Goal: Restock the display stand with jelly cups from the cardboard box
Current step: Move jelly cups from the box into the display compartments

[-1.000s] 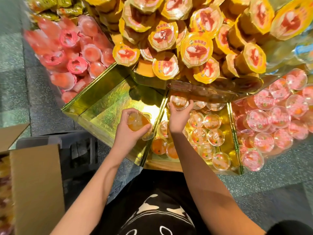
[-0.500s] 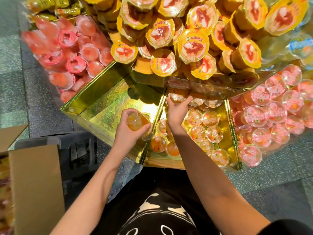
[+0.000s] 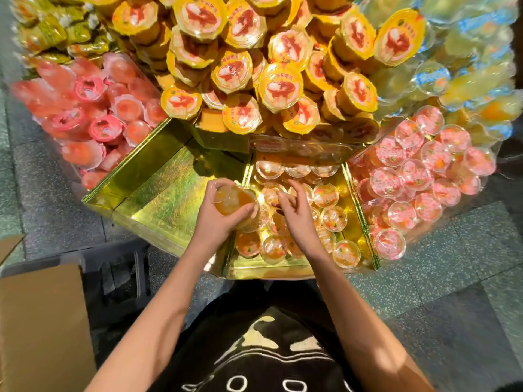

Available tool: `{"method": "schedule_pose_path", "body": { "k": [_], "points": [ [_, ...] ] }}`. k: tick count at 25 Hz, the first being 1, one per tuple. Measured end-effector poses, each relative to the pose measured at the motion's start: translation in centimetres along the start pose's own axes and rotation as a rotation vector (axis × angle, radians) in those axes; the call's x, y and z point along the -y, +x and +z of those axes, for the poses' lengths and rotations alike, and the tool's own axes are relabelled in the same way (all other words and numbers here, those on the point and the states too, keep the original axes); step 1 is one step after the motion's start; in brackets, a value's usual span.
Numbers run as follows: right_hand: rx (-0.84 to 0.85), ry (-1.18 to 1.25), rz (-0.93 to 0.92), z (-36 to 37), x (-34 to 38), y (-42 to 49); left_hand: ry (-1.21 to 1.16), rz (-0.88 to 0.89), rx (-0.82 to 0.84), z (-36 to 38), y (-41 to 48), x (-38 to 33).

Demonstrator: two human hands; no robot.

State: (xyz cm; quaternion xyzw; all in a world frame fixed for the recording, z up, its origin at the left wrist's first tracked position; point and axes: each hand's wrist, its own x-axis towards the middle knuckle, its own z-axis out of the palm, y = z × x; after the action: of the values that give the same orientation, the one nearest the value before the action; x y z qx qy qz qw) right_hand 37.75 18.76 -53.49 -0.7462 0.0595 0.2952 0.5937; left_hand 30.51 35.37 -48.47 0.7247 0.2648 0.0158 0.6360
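Item: orange jelly cup (image 3: pixel 233 200), clear-lidded, sitting in the left hand (image 3: pixel 218 226), whose fingers and thumb are wrapping round its body. A second cup may be tucked beneath it; that cannot be told. Location: hovering over the gold divider of the display stand (image 3: pixel 268 271), between the bare left compartment (image 3: pixel 158 199) and the part-filled middle compartment (image 3: pixel 352 193). Orientation: the cup is lying tilted, lid facing up and toward the left compartment, base pointing toward the right hand (image 3: pixel 297 219). Its lid-to-base axis is running roughly across the view rather than upright. Right hand: fingers loosely spread and gripping nothing visible, hanging just above the placed cups (image 3: pixel 334 217), near the left hand but apart from it. Cardboard box (image 3: pixel 42 321): standing at lower left, well apart. Handling note, as a judgement: the right hand is probably reaching to take the cup. The cup wants turning lid-up to match its neighbours, then seating in a gap without being pressed onto the thin lids below.
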Motion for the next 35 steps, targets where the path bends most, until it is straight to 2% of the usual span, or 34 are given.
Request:
{"method": "schedule_pose_path", "body": {
  "k": [3,6,14,21,26,30,32,35],
  "points": [
    [0.16,0.038,-0.048,-1.9,2.2,-1.3,-0.007,0.057,0.047,1.9,0.1,-1.9],
    [0.195,0.073,-0.081,-4.2,3.5,-2.3,-0.007,0.124,0.084,3.9,0.2,-4.2],
    [-0.033,0.28,-0.058,-10.0,4.3,-3.9,-0.044,0.125,0.205,10.0,-0.5,-8.3],
    [-0.029,0.288,-0.025,-13.8,4.2,-3.6,-0.193,0.002,0.119,13.4,-0.6,-8.1],
    [-0.048,0.131,-0.076,-16.7,3.3,-2.5,-0.217,-0.039,0.072,14.4,-0.5,-7.3],
    [0.004,0.006,-0.041,-17.8,2.3,-1.9,-0.136,-0.124,-0.077,14.2,-0.1,-6.2],
    [0.047,-0.048,-0.014,-17.9,2.1,-1.6,-0.113,-0.096,-0.1,14.2,-0.4,-6.3],
    [0.06,-0.275,-0.002,-17.8,1.5,-1.0,0.001,-0.039,-0.062,13.9,-0.6,-6.0]
  ]
}}
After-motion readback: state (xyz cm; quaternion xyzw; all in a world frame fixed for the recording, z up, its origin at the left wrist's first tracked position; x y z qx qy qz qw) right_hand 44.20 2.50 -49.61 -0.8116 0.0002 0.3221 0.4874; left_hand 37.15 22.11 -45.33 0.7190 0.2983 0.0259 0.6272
